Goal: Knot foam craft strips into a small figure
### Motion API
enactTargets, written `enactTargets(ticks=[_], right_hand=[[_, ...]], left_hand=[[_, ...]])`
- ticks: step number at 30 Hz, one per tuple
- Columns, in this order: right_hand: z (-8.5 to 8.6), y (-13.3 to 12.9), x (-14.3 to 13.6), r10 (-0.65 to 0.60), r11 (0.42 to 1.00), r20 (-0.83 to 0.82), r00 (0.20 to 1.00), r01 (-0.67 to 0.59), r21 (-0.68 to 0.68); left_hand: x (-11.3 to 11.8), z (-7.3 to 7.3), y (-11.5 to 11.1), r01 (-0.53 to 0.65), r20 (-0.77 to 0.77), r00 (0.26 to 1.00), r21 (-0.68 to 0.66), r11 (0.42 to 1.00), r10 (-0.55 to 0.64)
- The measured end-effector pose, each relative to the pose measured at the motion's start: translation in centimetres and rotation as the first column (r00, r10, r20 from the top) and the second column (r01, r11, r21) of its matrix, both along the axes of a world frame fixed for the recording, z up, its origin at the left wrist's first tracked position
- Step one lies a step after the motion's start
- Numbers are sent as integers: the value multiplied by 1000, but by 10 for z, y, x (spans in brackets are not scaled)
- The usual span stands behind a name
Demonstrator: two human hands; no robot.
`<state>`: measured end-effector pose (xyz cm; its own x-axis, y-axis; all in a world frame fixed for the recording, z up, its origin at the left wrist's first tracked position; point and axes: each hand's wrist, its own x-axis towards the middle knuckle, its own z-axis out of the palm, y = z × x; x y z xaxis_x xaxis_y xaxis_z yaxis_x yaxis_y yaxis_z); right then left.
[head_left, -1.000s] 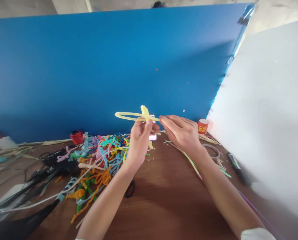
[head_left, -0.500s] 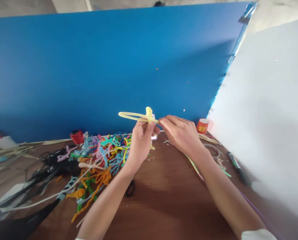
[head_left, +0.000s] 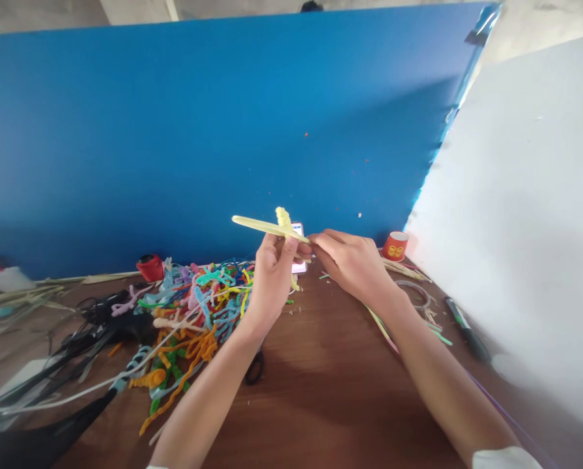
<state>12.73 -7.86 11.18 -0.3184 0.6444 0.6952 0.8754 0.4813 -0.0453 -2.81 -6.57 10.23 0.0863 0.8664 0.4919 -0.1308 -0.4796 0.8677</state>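
Pinching pale-yellow fuzzy stem (head_left: 258, 225), both hands (head_left: 273, 273) (head_left: 354, 267) partly covering phone (head_left: 298, 268), colorful heap (head_left: 213, 293) alongside.

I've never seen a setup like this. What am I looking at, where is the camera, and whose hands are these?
No machine here: a camera worn on a person's head looks forward and down at their own bare hands. The left hand grips a pale yellow fuzzy piece with a coiled part standing up; the right hand pinches its near end. On the brown table lie a colourful fuzzy heap, a black marker and a red paper cup, with a blue panel behind.
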Motion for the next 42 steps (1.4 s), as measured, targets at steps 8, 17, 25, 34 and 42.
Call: enactTargets(ticks=[8,17,25,34,42], right_hand=[[-4,6,-2,-126,992,99,987,127,0],[-3,5,-2,-159,987,180,971,159,18],[-1,2,-3,-171,984,199,965,176,-7],[6,-2,13,-182,979,120,976,191,-74],[5,1,27,-168,985,90,982,171,-31]], left_hand=[[1,5,-2,52,-2,999,-49,997,-52],[0,2,0,56,16,998,-107,993,-55],[1,2,3,-29,106,994,-41,999,33],[-6,9,4,-116,171,980,54,992,105],[-6,12,-1,-213,179,964,88,973,195]])
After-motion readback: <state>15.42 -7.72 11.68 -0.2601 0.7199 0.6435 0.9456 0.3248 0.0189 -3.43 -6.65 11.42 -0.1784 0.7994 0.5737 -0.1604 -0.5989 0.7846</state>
